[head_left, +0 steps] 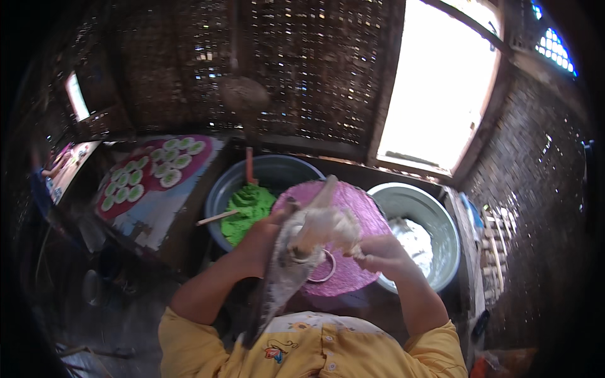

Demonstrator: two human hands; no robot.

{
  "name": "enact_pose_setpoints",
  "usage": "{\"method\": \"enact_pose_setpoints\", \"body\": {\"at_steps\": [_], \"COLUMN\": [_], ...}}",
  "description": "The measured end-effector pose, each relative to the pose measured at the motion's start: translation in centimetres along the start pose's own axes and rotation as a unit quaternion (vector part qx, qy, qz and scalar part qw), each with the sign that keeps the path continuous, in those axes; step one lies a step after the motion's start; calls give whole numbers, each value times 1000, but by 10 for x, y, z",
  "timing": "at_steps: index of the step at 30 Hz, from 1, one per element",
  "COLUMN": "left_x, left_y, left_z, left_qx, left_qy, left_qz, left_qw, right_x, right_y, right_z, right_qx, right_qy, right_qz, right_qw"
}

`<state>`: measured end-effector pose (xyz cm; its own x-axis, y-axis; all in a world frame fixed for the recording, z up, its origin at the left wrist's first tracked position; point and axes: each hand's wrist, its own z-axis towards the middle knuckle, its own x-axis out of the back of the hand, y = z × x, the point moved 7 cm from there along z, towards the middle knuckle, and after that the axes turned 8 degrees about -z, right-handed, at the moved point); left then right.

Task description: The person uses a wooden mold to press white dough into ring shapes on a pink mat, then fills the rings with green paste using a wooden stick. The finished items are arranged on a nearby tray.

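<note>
My left hand (259, 244) is closed round the left edge of a greyish-white, limp, cloth-like thing (287, 264), blurred by motion. The thing has a pale tip pointing away from me and a dark strip hanging toward my lap. On its other side, my right hand (389, 257) pinches a whitish bunched end. Both hands are above a round pink crinkled surface (368, 217), where a thin white ring (324, 268) shows partly. Left of it, a blue-grey basin (217, 195) holds bright green paste (246, 211). To the right, a pale basin (444, 227) contains a white mass (413, 242).
In the green paste stand an orange-handled tool (249, 167) and a light stick (217, 218). A table (154, 211) at the left bears several round green-and-white pieces (129, 179) on a pink sheet. A woven wall (309, 82) and bright opening (435, 88) lie beyond.
</note>
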<state>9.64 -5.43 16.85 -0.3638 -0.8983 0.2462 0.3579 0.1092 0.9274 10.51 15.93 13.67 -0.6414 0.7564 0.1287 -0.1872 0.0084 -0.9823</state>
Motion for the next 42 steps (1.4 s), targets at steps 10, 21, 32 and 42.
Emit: {"method": "enact_pose_setpoints", "body": {"at_steps": [10,21,32,42], "left_x": [12,46,50,35], "left_y": [13,-63,-16,-22], "left_z": [-23,5,-6,2], "left_qx": [-147,-51,-67,-62], "left_qy": [6,47,97,22], "left_qz": [263,43,267,278], "left_qw": [953,997,957,958], "right_x": [-21,-110,-71,-100], "right_y": [-137,-103,-161,-119], "right_z": [15,26,13,30], "right_qx": [197,264,368,357], "right_qy": [93,27,205,84], "right_qz": [-709,-885,-796,-832], "right_qw": [671,383,434,417]}}
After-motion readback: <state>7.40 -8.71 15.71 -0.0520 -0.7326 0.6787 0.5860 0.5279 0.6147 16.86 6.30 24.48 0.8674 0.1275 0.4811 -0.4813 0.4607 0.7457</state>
